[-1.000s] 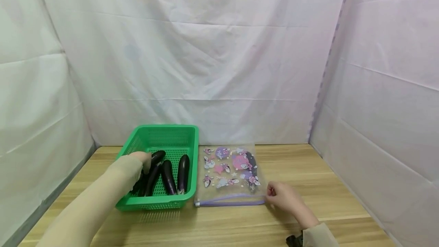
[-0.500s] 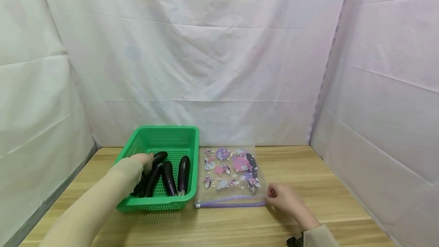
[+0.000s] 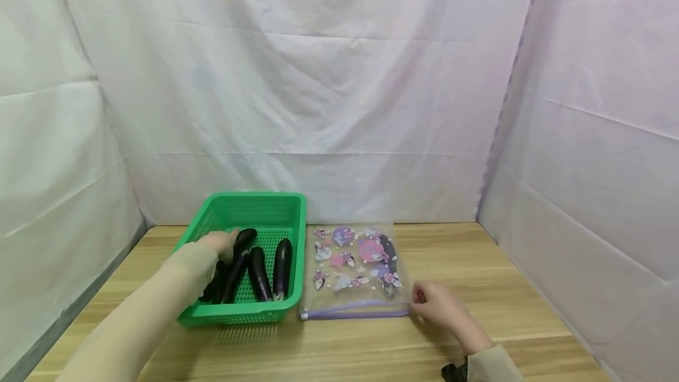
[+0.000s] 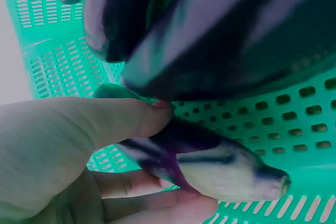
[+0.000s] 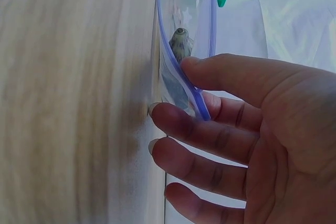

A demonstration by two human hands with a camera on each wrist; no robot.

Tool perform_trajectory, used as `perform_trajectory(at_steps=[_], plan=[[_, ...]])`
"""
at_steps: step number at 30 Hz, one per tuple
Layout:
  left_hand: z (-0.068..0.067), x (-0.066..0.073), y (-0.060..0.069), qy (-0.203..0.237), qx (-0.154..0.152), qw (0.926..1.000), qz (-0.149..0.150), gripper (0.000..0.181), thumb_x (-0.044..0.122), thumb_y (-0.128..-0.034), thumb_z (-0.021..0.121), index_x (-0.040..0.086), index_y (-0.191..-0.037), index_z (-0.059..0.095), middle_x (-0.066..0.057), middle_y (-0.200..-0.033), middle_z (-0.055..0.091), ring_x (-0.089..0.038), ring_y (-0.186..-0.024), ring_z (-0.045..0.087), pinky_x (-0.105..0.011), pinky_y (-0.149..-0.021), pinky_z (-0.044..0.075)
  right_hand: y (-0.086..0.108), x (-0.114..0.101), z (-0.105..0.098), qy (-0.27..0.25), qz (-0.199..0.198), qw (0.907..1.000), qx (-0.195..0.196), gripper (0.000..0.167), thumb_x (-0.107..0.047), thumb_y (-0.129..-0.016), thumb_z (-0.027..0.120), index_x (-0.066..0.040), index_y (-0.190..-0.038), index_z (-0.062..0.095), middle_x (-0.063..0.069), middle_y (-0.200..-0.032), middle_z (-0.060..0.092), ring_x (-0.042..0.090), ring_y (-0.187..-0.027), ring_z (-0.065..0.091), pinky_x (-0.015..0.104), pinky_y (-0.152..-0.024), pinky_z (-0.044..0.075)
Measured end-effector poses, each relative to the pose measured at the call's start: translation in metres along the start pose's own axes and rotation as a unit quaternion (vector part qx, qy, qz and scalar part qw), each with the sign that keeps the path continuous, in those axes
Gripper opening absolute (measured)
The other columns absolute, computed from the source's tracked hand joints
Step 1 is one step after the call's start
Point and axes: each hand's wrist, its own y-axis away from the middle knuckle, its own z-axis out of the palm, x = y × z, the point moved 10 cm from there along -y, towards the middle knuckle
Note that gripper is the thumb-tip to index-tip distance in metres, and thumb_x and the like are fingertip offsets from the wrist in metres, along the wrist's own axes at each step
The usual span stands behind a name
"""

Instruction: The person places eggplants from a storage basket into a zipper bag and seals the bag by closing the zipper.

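Observation:
In the head view, my left hand reaches into the left side of a green plastic basket holding several dark purple eggplants. Up close in the left wrist view, thumb and fingers grip one eggplant near its pale stem end; other eggplants lie beside it. To the right of the basket, a clear printed zip bag lies flat with its purple zip edge towards me. My right hand pinches the right corner of that edge. Inside the bag is an eggplant, its stem end visible in the right wrist view.
The wooden table extends in front of the basket and to the right of the bag. White cloth hangs behind and along both sides. A white slider sits at the left end of the bag's zip.
My left hand's fingers have shifted slightly among the eggplants. The right hand, bag and basket stay in place.

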Motion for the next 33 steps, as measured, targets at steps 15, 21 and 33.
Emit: perform_trajectory(at_steps=[15, 21, 33], plan=[[-0.009, -0.002, 0.001, -0.013, 0.049, 0.9982, 0.032, 0.075, -0.002, -0.088, 0.06, -0.006, -0.151, 0.019, -0.034, -0.126, 0.052, -0.012, -0.048, 0.032, -0.029, -0.049, 0.033, -0.004, -0.006, -0.002, 0.012, -0.019, 0.9997, 0.005, 0.023, -0.017, -0.076, 0.075, -0.018, -0.07, 0.053, -0.009, -0.063, 0.051, 0.011, -0.057, 0.046, 0.029, -0.054, 0.04], [-0.009, 0.003, 0.002, -0.013, 0.057, 0.9977, 0.034, 0.073, -0.001, -0.089, 0.059, -0.005, -0.151, 0.02, -0.017, -0.082, 0.062, -0.012, -0.049, 0.031, -0.029, -0.05, 0.032, 0.001, -0.004, -0.002, 0.007, -0.019, 0.9998, 0.007, 0.023, -0.016, -0.077, 0.076, -0.017, -0.071, 0.053, -0.009, -0.062, 0.051, 0.011, -0.056, 0.046, 0.028, -0.053, 0.04], [-0.013, 0.004, 0.003, 0.006, 0.065, 0.9971, 0.038, 0.075, 0.002, -0.0876, 0.059, -0.005, -0.151, 0.02, -0.01, -0.065, 0.055, -0.01, -0.047, 0.026, -0.027, -0.048, 0.028, 0.001, -0.002, -0.001, 0.007, -0.011, 0.9999, 0.006, 0.024, -0.018, -0.076, 0.077, -0.018, -0.071, 0.053, -0.008, -0.062, 0.05, 0.012, -0.056, 0.045, 0.029, -0.053, 0.038]])
